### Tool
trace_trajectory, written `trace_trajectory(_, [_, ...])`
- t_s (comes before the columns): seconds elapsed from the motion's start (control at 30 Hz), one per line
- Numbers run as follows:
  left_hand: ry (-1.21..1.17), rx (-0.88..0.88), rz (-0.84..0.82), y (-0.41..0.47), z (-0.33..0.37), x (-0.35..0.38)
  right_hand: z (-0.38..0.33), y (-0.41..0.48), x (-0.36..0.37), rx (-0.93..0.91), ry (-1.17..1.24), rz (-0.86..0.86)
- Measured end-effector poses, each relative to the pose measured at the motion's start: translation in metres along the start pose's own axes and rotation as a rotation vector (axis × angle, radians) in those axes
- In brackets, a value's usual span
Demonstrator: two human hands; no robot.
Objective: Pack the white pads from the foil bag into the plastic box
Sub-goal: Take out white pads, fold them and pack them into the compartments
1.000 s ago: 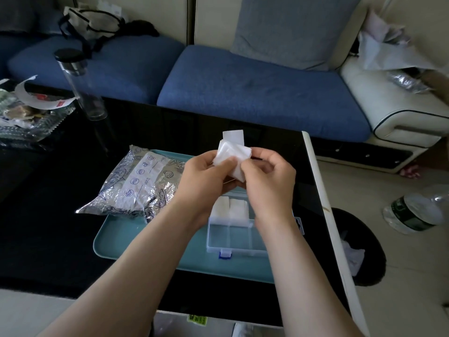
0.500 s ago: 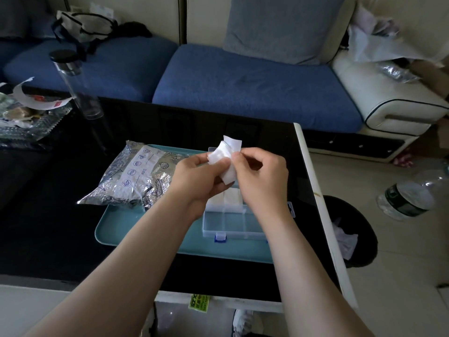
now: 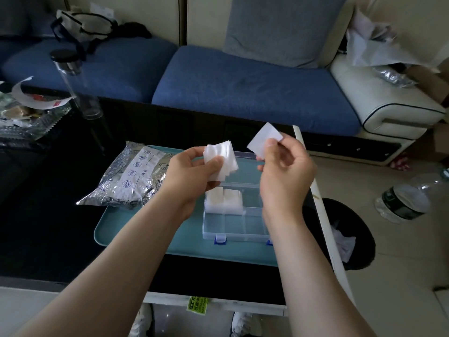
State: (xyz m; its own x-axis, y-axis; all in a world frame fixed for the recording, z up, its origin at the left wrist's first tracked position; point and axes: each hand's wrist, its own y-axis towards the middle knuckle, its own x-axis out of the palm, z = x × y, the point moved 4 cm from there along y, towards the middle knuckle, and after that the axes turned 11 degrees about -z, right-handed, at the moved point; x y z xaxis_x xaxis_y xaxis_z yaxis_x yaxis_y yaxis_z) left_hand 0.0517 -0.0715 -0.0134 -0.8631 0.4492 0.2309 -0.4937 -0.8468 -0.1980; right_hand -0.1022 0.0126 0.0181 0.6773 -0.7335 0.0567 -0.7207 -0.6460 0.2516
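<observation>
**Inspector:** State of the packing?

**Clerk:** Partly done, by appearance. The plastic box [image 3: 239,237] lies open on the teal tray [image 3: 136,229], lid laid back. Two packed stacks [image 3: 224,199] of white pads fill its far-left compartments. The near row and the right side look bare.

**Inspector:** And the hands?

**Clerk:** Apart, both raised above the box. The left hand [image 3: 192,173] grips a loose stack of pads [image 3: 222,159]. The right hand [image 3: 286,181] pinches a single pad [image 3: 262,138] between thumb and fingers, above the box's right side.

**Inspector:** Stock left?

**Clerk:** The foil bag [image 3: 128,181] lies left of the box, partly on the tray, and looks well filled. How many pads it holds cannot be told. On that showing, most of the job is ahead.

**Inspector:** Surroundings, obstructions?

**Clerk:** A clear tumbler [image 3: 80,93] stands on the desk [image 3: 48,215], well beyond and left of the box. A black bin [image 3: 364,229] sits on the floor to the box's right, with a water bottle [image 3: 401,203] farther right. Nothing blocks the way down to the box. The one risk noted is a light pad slipping from the left hand's stack.
</observation>
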Motion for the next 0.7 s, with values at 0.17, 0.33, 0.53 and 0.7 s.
trace_trajectory(0.17, [-0.059, -0.029, -0.061, 0.001, 0.001, -0.002, 0.002, -0.003, 0.017, -0.025, -0.099, -0.250])
trace_trajectory(0.33, [-0.141, -0.052, -0.108, 0.004, 0.005, -0.005, 0.013, -0.006, 0.032, 0.008, -0.281, -0.394])
trace_trajectory(0.53, [-0.152, -0.066, -0.136, 0.003, 0.005, -0.002, 0.017, -0.007, 0.037, -0.029, -0.429, -0.345])
trace_trajectory(0.7, [-0.118, -0.061, -0.169, 0.002, 0.004, 0.004, 0.014, -0.009, 0.035, -0.072, -0.528, -0.234])
